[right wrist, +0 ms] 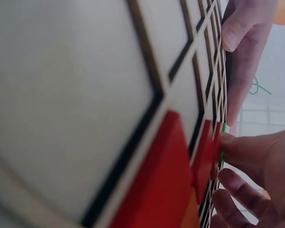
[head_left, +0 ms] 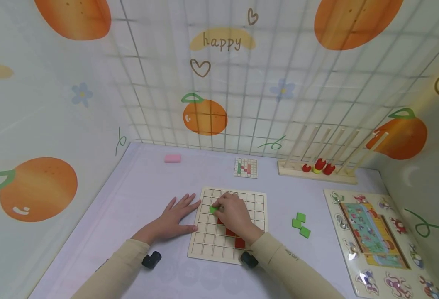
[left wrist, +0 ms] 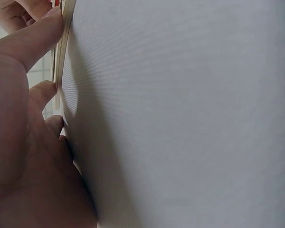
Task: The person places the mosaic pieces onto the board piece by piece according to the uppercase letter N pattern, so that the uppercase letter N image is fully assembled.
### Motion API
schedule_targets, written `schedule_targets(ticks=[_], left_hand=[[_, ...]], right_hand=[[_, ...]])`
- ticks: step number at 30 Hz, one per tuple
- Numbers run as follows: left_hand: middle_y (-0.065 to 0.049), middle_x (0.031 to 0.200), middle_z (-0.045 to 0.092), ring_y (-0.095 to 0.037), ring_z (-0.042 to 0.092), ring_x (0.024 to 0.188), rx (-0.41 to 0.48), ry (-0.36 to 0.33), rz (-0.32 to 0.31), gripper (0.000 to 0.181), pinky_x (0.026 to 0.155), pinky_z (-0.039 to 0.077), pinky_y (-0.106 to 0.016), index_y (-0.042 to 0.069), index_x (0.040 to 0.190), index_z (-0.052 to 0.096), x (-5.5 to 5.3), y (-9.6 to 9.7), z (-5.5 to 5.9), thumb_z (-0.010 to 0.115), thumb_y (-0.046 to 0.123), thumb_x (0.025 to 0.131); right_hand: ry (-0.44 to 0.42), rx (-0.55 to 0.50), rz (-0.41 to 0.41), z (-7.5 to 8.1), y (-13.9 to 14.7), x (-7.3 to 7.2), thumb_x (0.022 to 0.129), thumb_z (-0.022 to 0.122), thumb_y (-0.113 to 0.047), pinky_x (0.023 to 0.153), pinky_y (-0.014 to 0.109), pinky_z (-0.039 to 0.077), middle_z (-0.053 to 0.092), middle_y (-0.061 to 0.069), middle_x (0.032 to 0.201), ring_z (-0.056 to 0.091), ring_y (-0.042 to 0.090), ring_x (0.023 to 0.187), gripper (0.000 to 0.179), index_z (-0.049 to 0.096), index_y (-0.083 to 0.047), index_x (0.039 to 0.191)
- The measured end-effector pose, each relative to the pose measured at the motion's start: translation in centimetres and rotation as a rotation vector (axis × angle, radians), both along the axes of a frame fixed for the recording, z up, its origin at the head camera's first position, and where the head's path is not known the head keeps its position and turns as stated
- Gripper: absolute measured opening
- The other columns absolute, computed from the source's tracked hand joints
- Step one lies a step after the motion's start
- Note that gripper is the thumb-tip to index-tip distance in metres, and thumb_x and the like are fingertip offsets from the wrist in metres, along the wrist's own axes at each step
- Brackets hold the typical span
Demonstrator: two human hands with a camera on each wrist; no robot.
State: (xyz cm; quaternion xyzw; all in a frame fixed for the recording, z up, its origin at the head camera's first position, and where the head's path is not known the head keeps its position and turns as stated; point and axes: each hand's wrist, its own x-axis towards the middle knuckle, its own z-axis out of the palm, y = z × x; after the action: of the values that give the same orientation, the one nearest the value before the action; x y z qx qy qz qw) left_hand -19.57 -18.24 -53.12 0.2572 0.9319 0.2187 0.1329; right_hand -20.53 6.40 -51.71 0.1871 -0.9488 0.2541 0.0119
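Observation:
My right hand (head_left: 233,214) pinches a green square tile (head_left: 213,209) between thumb and fingers, low over the upper left part of a wooden grid board (head_left: 204,249). From beside that tile, several red square tiles (head_left: 240,243) run diagonally down to the right in the grid, partly hidden by the hand. In the right wrist view the thumb touches the thin edge of the green tile (right wrist: 222,154), past a near red tile (right wrist: 156,175). My left hand (head_left: 172,220) lies spread at the board's left side, thumb and fingertips at its edge (left wrist: 64,42).
Three loose green tiles (head_left: 296,223) lie right of the board. Behind it are a small pattern card (head_left: 254,169) and a pink block (head_left: 172,158). A wooden peg rack (head_left: 288,170) with red and yellow beads stands back right, a picture puzzle board (head_left: 348,265) nearer.

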Motion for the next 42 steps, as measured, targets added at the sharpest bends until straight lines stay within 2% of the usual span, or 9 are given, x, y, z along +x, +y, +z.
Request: schedule_targets(ticks=[6,12,18,29,35,42], left_hand=[[-0.006,0.171,0.012,-0.028,0.003,0.157,0.001,-0.003,-0.002,0.084,0.124,-0.004,-0.057,0.023,0.162,0.030,0.0,0.0,0.2,0.065,0.058,0.094],[-0.006,0.171,0.012,-0.028,0.003,0.157,0.002,0.002,-0.007,0.084,0.124,-0.004,-0.058,0.023,0.162,0.029,0.0,0.0,0.0,0.064,0.058,0.094],[-0.005,0.171,0.012,-0.028,0.003,0.157,0.005,-0.004,-0.003,0.084,0.124,-0.005,-0.057,0.023,0.162,0.029,-0.1,0.0,-0.1,0.064,0.058,0.094],[-0.005,0.171,0.011,-0.028,0.002,0.157,-0.005,0.003,-0.007,0.085,0.124,-0.005,-0.057,0.024,0.162,0.028,-0.2,0.0,-0.3,0.063,0.060,0.094],[-0.005,0.171,0.012,-0.028,0.003,0.157,-0.002,0.006,-0.010,0.085,0.124,-0.004,-0.057,0.023,0.162,0.029,-0.2,-0.1,-0.3,0.064,0.059,0.094],[-0.006,0.171,0.012,-0.028,0.003,0.157,-0.001,0.011,-0.003,0.084,0.124,-0.004,-0.056,0.023,0.162,0.029,-0.1,-0.1,-0.4,0.064,0.058,0.094]], right_hand=[[0.007,0.034,-0.007,0.1,0.0,-0.1,0.088,0.081,-0.024,0.081,0.037,0.053,0.067,-0.003,0.103,0.058,0.018,0.093,0.013,0.082,-0.020,0.101],[-0.045,0.026,-0.010,0.3,0.1,-0.2,0.090,0.077,-0.025,0.085,0.041,0.053,0.069,-0.002,0.107,0.059,0.021,0.096,0.020,0.080,-0.019,0.108],[-0.091,-0.007,-0.018,0.3,0.7,-0.1,0.092,0.074,-0.026,0.086,0.039,0.053,0.071,-0.003,0.111,0.060,0.019,0.097,0.025,0.078,-0.020,0.115],[-0.086,-0.110,0.019,1.0,1.8,1.1,0.094,0.073,-0.024,0.088,0.039,0.053,0.072,-0.003,0.112,0.060,0.018,0.099,0.025,0.076,-0.017,0.117],[-0.137,-0.149,-0.013,1.7,3.0,1.8,0.096,0.071,-0.023,0.091,0.042,0.053,0.070,-0.001,0.120,0.061,0.021,0.106,0.024,0.076,-0.017,0.118],[-0.124,-0.166,-0.043,1.5,4.9,2.6,0.095,0.073,-0.023,0.096,0.044,0.053,0.070,-0.002,0.119,0.061,0.022,0.111,0.022,0.076,-0.016,0.116]])
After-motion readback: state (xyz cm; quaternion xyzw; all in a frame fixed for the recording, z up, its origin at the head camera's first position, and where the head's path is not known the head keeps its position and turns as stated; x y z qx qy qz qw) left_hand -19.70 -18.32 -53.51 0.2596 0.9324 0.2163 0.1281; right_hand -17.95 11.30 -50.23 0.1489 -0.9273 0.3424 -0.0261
